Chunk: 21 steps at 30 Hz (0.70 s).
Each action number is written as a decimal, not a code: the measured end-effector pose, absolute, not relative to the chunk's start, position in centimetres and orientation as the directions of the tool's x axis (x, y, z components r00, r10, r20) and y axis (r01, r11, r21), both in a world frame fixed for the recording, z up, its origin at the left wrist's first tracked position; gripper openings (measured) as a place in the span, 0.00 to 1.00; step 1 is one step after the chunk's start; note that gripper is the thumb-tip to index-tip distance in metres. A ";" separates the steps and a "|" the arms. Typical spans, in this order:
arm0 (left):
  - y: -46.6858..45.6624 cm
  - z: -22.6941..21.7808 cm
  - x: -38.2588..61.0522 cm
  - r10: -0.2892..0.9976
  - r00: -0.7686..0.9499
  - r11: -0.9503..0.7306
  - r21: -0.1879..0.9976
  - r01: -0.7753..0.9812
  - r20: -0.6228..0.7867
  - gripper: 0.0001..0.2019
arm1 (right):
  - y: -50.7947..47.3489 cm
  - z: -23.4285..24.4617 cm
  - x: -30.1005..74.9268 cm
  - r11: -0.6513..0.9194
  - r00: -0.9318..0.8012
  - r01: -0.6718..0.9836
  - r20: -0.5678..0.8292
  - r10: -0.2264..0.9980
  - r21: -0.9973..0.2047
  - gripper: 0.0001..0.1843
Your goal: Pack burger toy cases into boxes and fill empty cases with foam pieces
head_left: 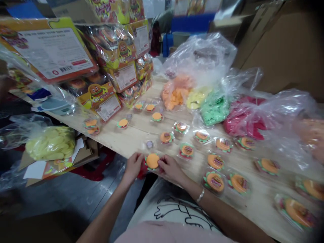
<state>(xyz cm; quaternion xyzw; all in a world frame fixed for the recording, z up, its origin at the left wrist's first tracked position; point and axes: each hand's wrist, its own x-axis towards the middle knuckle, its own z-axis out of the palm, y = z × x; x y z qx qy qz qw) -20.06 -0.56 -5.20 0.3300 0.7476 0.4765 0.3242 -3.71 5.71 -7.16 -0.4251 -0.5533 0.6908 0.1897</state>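
Note:
At the table's near edge, a toy burger (152, 161) with a smooth orange bun sits between my hands. My left hand (134, 165) pinches its left side, where some red shows beside the fingers. The fingers of my right hand (171, 169) close on its right edge. Just beyond it lies a small purple piece (149, 144) that seems to rest in clear plastic. To the right, several packed toy burgers, such as the green-edged one (186, 150), sit in clear plastic trays with printed marks on top.
Burger-printed boxes (111, 101) are stacked at the back left. Clear bags hold orange (174, 94), yellow (197, 98), green (215, 108) and red pieces (244, 118). A bag of yellow pieces (50, 143) rests on a lower carton at left. Large cardboard (283, 50) stands at right.

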 end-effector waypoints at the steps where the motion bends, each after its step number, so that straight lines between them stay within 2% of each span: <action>1: -0.6 -5.0 -19.8 0.810 -0.553 0.302 0.947 0.110 -0.195 0.16 | 5.6 -6.9 -3.6 -0.364 -0.585 0.167 -0.389 0.712 -0.916 0.05; 3: -1.1 -4.0 -18.6 0.833 -0.483 0.240 0.962 -0.127 -0.272 0.17 | 5.1 -6.4 -3.0 -0.418 -0.624 0.084 -0.375 0.686 -0.904 0.08; 5: -1.7 -2.8 -17.1 0.857 -0.347 0.228 0.885 -0.406 -0.380 0.19 | 4.7 -5.8 -2.1 -0.422 -0.643 0.040 -0.347 0.683 -0.906 0.11; 7: -2.2 -1.9 -15.7 0.864 -0.240 0.261 0.801 -0.539 -0.443 0.22 | 4.5 -5.3 -1.0 -0.390 -0.628 0.030 -0.321 0.709 -0.920 0.12; 11: -2.4 -1.1 -13.6 0.866 -0.156 0.316 0.763 -0.564 -0.474 0.25 | 5.1 -4.5 1.4 -0.400 -0.579 -0.009 -0.322 0.749 -0.916 0.13; 14: -2.4 -0.8 -12.3 0.866 -0.063 0.386 0.742 -0.547 -0.497 0.25 | 6.0 -4.0 3.0 -0.537 -0.614 -0.165 -0.340 0.712 -0.827 0.23; 16: -2.7 -0.6 -11.6 0.854 0.019 0.453 0.726 -0.517 -0.520 0.22 | 6.4 -3.8 3.8 -0.572 -0.632 -0.241 -0.320 0.706 -0.784 0.25; 18: -3.3 -0.8 -11.1 0.824 0.107 0.531 0.690 -0.492 -0.557 0.18 | 6.2 -3.8 4.6 -0.486 -0.606 -0.277 -0.241 0.758 -0.829 0.24; 21: -4.5 -1.5 -10.9 0.783 0.209 0.586 0.584 -0.561 -0.585 0.13 | 4.8 -3.7 6.2 -0.219 -0.577 -0.255 -0.033 0.816 -0.942 0.22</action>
